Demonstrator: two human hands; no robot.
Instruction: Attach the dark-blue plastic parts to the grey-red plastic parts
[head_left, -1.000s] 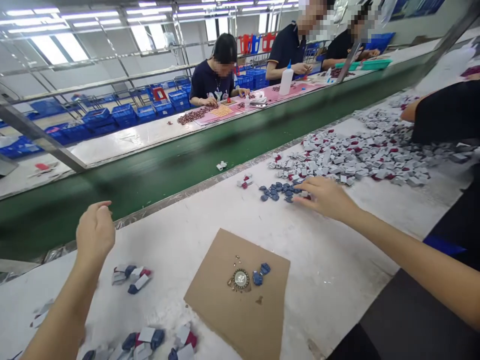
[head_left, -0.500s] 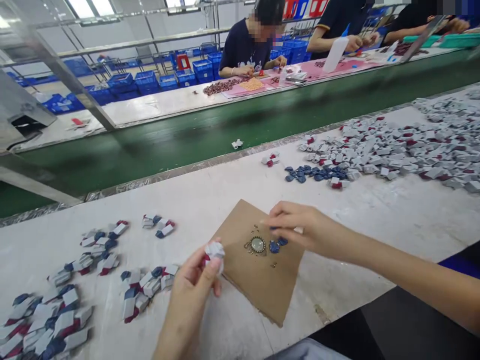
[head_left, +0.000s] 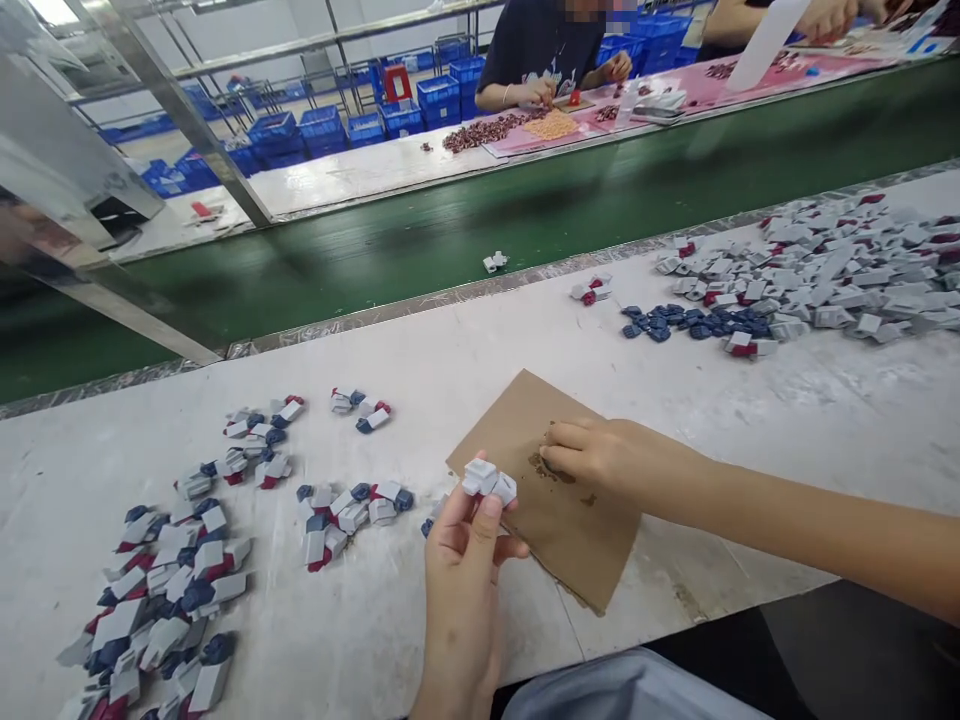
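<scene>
My left hand (head_left: 476, 560) is closed, thumb and fingers pinching a small light-grey plastic piece (head_left: 489, 482) over the left edge of a brown cardboard sheet (head_left: 592, 550). My right hand (head_left: 592, 455) reaches down onto the cardboard from the right, fingers bent together. Whatever its fingertips hold, if anything, is hidden. Small brownish metal bits (head_left: 541, 463) lie beside those fingertips. Another tiny bit (head_left: 589, 500) rests just below the hand. Partly behind my left hand, a small grey and blue piece (head_left: 430, 522) lies on the white table.
Grey, blue and dark-red assembled pieces (head_left: 169, 580) are heaped at left. Loose blue parts (head_left: 694, 322) lie before a large pile of grey and red pieces (head_left: 840, 270). Beyond runs a green conveyor belt (head_left: 360, 265) bearing one white piece (head_left: 495, 262). A co-worker (head_left: 544, 60) sits across it.
The view has shifted, so the scene sits further right. My right hand has lowered onto the cardboard, over the spot where a round metal-rimmed disc and blue parts showed. My left hand still holds its piece.
</scene>
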